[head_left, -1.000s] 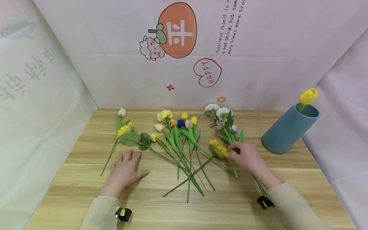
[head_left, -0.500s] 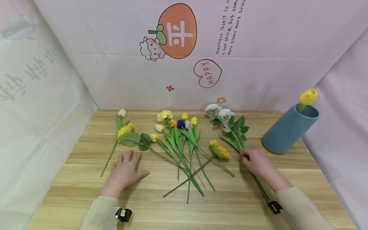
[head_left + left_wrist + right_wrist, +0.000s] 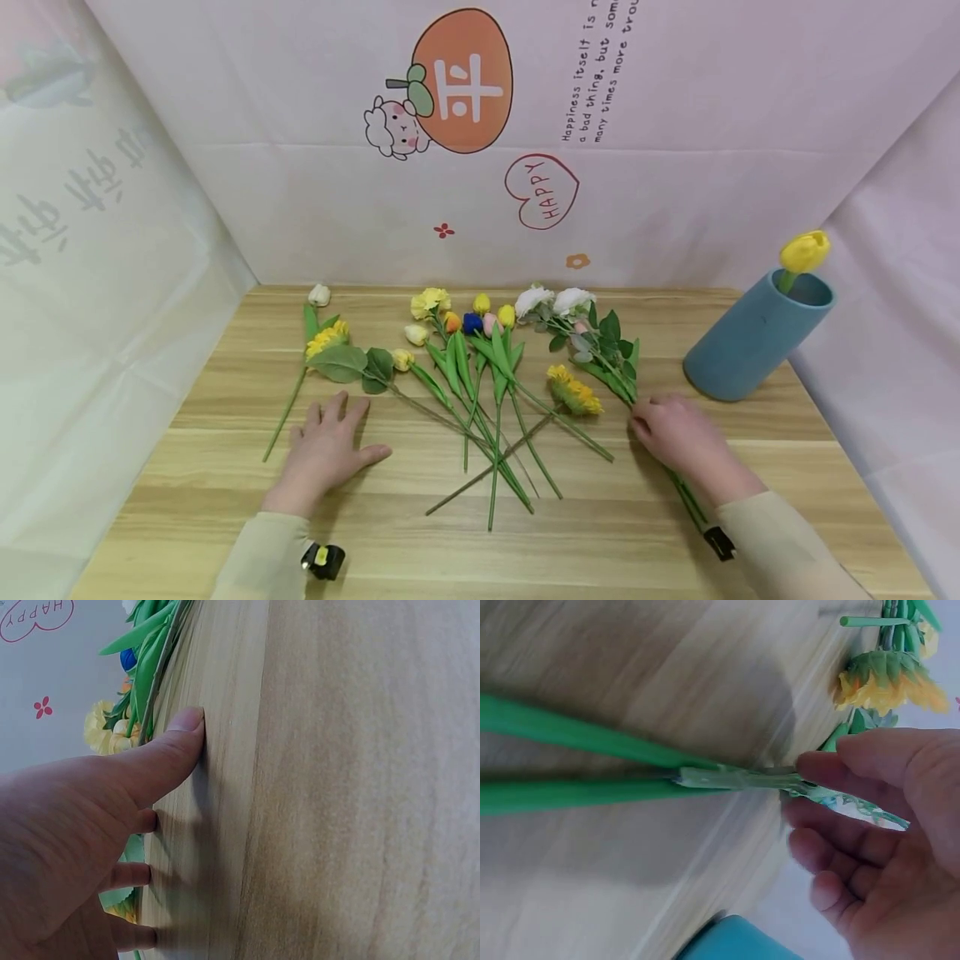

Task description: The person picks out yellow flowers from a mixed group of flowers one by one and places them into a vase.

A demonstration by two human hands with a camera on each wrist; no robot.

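Note:
My right hand (image 3: 682, 433) is low over the right of the table, pinching the pale green stem (image 3: 735, 778) of a white flower spray between thumb and fingers. The spray's two white blooms (image 3: 573, 302) and dark leaves point to the back left. Beneath it lie thicker green stems (image 3: 570, 799) of other flowers; a pink bud (image 3: 579, 327) peeks through the leaves. My left hand (image 3: 326, 450) rests spread on the tabletop, holding nothing. Close to its fingertips are a sunflower (image 3: 327, 337) and a grey-green leaf (image 3: 337, 363).
A leaning blue vase (image 3: 738, 342) with one yellow tulip (image 3: 805, 252) stands at the back right. Several tulips, among them a blue one (image 3: 472, 324), lie crossed mid-table. Another sunflower (image 3: 573, 390) lies left of my right hand. A white cloth (image 3: 300, 208) hangs behind.
My right hand has moved right and slightly toward me with the white flower spray. The spray's blooms have swung left. My left hand has stayed in place.

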